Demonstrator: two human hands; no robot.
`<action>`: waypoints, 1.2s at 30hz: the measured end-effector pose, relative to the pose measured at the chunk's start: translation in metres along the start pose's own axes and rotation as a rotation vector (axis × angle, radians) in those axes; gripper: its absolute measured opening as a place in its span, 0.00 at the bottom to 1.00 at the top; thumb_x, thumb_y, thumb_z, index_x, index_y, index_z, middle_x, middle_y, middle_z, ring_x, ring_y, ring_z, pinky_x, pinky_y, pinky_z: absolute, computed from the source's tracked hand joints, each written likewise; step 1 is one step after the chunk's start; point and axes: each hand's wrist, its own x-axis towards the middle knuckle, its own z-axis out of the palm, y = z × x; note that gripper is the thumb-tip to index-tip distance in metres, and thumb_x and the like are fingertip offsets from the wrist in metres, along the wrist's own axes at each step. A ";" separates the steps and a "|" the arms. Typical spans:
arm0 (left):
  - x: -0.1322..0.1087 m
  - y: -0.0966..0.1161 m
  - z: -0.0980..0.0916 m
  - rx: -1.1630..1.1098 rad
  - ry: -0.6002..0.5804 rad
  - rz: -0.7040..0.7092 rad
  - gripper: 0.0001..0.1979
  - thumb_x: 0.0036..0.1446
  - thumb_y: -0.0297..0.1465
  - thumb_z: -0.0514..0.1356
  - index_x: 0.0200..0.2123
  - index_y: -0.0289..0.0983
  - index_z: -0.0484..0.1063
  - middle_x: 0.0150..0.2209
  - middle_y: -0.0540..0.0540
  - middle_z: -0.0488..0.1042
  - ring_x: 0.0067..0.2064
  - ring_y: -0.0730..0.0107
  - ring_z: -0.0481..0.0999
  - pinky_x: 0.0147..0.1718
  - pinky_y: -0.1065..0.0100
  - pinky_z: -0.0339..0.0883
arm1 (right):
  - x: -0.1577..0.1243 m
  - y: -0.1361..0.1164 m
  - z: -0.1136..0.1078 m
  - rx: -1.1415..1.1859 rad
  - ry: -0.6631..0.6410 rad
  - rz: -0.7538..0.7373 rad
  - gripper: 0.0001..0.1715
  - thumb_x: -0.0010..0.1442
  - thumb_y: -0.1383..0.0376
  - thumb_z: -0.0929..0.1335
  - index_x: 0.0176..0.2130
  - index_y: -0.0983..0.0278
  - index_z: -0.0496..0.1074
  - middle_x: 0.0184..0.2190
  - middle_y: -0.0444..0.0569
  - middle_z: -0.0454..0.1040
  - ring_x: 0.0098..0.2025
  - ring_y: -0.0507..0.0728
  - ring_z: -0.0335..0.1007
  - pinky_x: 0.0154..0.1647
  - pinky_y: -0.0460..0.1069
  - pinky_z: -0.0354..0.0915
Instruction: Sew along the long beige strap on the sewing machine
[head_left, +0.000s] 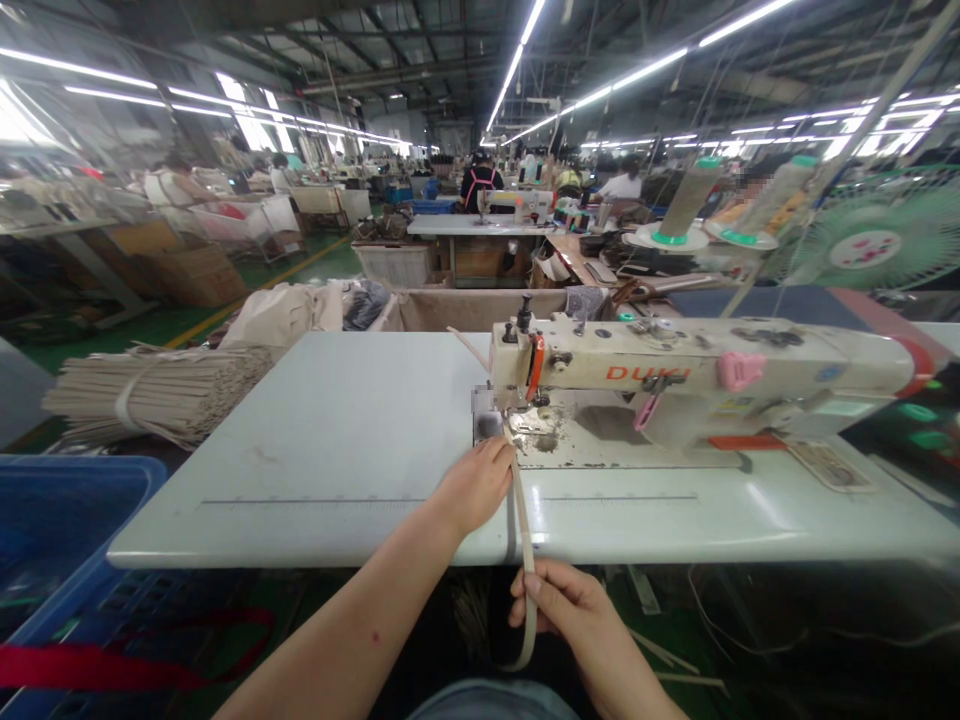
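A narrow beige strap (523, 530) runs from under the needle of a white sewing machine (675, 375) toward me, over the front edge of the white table (337, 440). My left hand (474, 485) rests on the table just left of the needle, fingers closed, pressing the strap. Below the table edge my right hand (559, 600) pinches the strap's hanging end, which loops down beneath it.
A tied bundle of beige straps (157, 395) lies left of the table. A blue crate (67, 540) stands at my lower left. Thread cones (686, 200) and a green fan (874, 240) stand behind the machine. Other people work at tables farther back.
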 end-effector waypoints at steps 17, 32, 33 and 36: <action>0.000 0.001 -0.001 0.008 -0.001 0.004 0.08 0.65 0.24 0.55 0.46 0.38 0.68 0.52 0.40 0.72 0.53 0.58 0.75 0.57 0.57 0.72 | -0.002 0.001 -0.002 -0.025 -0.015 -0.023 0.27 0.58 0.44 0.74 0.31 0.66 0.81 0.27 0.50 0.80 0.32 0.56 0.74 0.36 0.48 0.67; 0.002 -0.001 0.001 -0.009 0.020 0.013 0.13 0.65 0.24 0.55 0.52 0.38 0.66 0.55 0.39 0.71 0.58 0.57 0.73 0.61 0.54 0.68 | -0.002 -0.003 -0.003 -0.057 -0.003 -0.042 0.26 0.58 0.45 0.75 0.28 0.65 0.81 0.25 0.50 0.80 0.31 0.55 0.73 0.35 0.48 0.64; 0.002 -0.001 0.001 -0.008 0.024 0.014 0.13 0.64 0.24 0.55 0.52 0.38 0.66 0.55 0.39 0.71 0.58 0.57 0.73 0.62 0.54 0.68 | -0.002 -0.003 -0.003 -0.057 -0.005 -0.041 0.26 0.58 0.45 0.75 0.28 0.65 0.81 0.25 0.50 0.80 0.30 0.55 0.72 0.35 0.48 0.64; 0.002 -0.001 0.001 -0.003 0.022 0.013 0.13 0.65 0.24 0.55 0.52 0.38 0.66 0.56 0.38 0.71 0.58 0.57 0.73 0.61 0.55 0.68 | -0.003 -0.003 -0.003 -0.055 -0.001 -0.035 0.26 0.58 0.45 0.75 0.28 0.65 0.81 0.25 0.49 0.79 0.30 0.55 0.71 0.34 0.48 0.64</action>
